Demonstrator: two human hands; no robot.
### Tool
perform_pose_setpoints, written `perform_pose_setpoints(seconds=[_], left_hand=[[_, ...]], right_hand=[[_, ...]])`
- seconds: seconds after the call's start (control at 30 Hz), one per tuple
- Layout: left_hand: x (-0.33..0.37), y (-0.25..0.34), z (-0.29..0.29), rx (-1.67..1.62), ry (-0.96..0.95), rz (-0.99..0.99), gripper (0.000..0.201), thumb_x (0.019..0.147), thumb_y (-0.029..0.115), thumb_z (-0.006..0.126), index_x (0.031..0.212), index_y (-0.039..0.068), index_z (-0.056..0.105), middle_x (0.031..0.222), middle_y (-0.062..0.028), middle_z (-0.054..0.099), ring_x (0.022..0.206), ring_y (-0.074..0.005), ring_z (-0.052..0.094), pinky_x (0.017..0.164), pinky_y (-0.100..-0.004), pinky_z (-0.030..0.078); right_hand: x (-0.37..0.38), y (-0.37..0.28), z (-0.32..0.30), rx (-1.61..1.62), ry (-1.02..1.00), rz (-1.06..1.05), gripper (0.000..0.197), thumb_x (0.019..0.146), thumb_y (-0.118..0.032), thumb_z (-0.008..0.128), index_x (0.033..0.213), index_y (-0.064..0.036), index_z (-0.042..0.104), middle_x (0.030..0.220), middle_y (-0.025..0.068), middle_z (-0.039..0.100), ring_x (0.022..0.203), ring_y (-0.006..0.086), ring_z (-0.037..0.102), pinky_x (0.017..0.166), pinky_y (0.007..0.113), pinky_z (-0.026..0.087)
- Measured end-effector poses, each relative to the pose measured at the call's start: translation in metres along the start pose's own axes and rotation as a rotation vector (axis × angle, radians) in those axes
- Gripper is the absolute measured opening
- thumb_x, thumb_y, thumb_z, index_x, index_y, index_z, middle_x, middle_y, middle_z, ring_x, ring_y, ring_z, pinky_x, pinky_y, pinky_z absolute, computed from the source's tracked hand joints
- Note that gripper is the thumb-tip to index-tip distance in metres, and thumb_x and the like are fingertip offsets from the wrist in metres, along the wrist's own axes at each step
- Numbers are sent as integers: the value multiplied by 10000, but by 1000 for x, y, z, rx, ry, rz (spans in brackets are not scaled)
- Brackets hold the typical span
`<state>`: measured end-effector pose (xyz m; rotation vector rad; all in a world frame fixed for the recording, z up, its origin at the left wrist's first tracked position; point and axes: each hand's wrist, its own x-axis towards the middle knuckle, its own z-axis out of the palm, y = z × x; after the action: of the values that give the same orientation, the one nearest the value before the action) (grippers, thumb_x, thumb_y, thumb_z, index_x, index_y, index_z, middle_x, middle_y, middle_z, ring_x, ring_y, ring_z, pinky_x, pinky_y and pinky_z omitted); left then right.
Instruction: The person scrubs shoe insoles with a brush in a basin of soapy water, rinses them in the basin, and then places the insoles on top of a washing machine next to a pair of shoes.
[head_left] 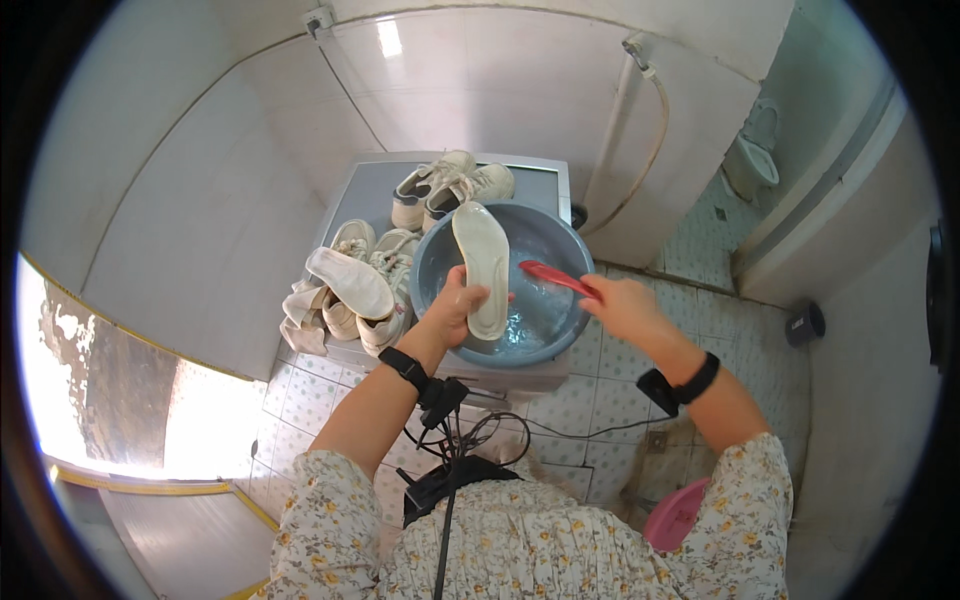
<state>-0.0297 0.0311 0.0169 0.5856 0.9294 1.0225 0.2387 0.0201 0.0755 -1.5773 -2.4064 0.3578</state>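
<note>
My left hand (457, 303) grips a cream shoe insole (482, 255) by its side, holding it upright over a blue-grey basin (428, 262). Water with some suds lies in the basin. In my right hand (630, 310), at the basin's right rim, is the handle of a red brush (552, 276). The brush reaches in over the water, apart from the insole; its bristles cannot be made out. Left of the basin, another pale insole (350, 283) rests across a pair of light lace-up shoes (392, 255).
A second pair of white sneakers (450, 190) stands behind the basin on the grey machine top (535, 182). A hose (655, 150) hangs from a wall tap. Cables (490, 430) dangle by my waist. A pink basin (672, 515) and dark bin (804, 325) stand to the right.
</note>
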Motion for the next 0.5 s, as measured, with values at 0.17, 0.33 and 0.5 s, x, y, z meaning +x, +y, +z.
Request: perform_pose_setpoints(seconds=[0.17,0.33,0.5], left_hand=[[24,-22,-4,-122,-28,250,574,787,-85,407,1324,103,326,1247,-129,478,1103,-294,546,946,-472,452],[12,-14,30,-403,23,111,666,771,-122,373,1379,136,294,1284,-109,456,1187,-291,477,997,-463,411],[15,-19,31,-269,-52,157,665,766,-125,360,1373,141,304,1294,-112,443,1184,-295,473,1001,-472,407]], right_hand=[[-30,-6,-5,207,162,-7,407,882,-229,517,1288,-247,492,789,167,620,704,375,606,625,437,475],[-40,-39,40,-42,130,-71,488,863,-185,540,1334,-264,440,699,146,577,589,349,577,541,459,464],[2,-42,48,-80,353,-126,496,851,-160,546,1330,-250,453,658,131,536,522,313,567,483,423,464]])
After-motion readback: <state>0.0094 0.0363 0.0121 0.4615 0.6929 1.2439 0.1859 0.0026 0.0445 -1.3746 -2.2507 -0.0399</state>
